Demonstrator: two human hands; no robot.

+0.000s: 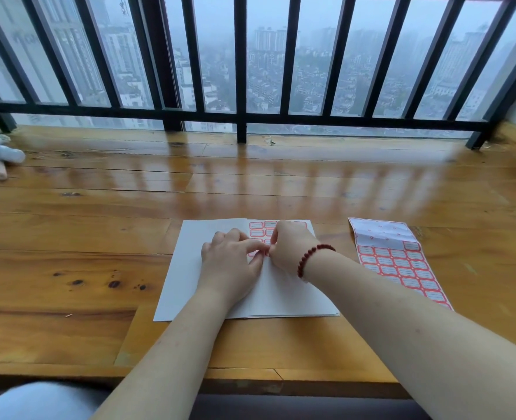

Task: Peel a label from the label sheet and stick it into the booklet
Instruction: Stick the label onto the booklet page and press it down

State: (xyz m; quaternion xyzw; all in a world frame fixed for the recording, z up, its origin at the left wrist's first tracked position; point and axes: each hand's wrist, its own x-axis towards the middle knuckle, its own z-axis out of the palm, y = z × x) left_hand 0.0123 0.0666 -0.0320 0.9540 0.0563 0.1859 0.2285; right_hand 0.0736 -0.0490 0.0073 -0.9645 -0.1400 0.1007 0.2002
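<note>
Head view looked down on an open white paper booklet [190,268] lying flat on a glossy, knotty wooden plank surface [69,237], with both bare hands meeting over its right-hand page. The left hand [231,257] rested palm-down on the booklet, its forefinger and thumb drawn together toward the right hand [290,248], whose fingertips curled down to the same spot; between them a sliver of a small red-bordered label [265,253] showed, apparently pinched, though the fingers hid most of it and which hand truly gripped it could not be told. Above the hands, rows of rectangular red-framed labels already stuck on the page [262,228] showed near the top edge, partly covered by the right hand. A string of dark red round beads [311,256] circled the right wrist. Well apart to the right lay the long label sheet [402,262], its upper part bare pale backing, its lower part filled with a grid of red-edged labels, the near corner cut off by the right forearm. Black metal railing bars [241,71] stood beyond the surface against a hazy city.
</note>
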